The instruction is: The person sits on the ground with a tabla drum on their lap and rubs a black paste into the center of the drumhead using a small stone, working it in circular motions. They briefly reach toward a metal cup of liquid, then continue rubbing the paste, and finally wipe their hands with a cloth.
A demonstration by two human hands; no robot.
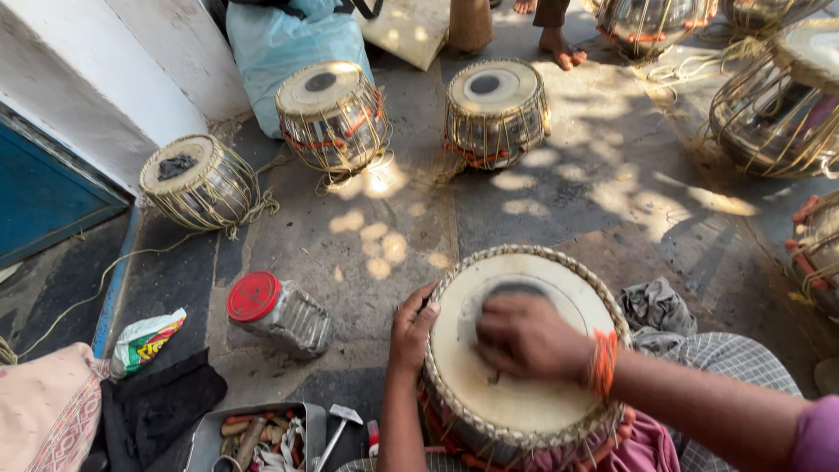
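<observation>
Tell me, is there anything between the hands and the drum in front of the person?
Nothing visible does. The right hand lies flat on the drum's skin, over the dark patch in its middle. The left hand grips the woven rim on its left side. Both touch it directly.

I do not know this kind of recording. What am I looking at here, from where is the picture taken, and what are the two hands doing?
The picture comes from a camera worn on a person's head, looking down at that person's own bare hands; there is no machine. The person sits on a stone floor with a round drum in front of them. The left hand grips the drum's laced rim. The right hand, with an orange thread at the wrist, presses on the dark patch of the pale drumhead; it looks blurred. Three similar metal drums stand further away, with others at the right edge. At the left lie a jar with a red lid, a tray of small tools and a small hammer. Another person's bare feet show at the top.
</observation>
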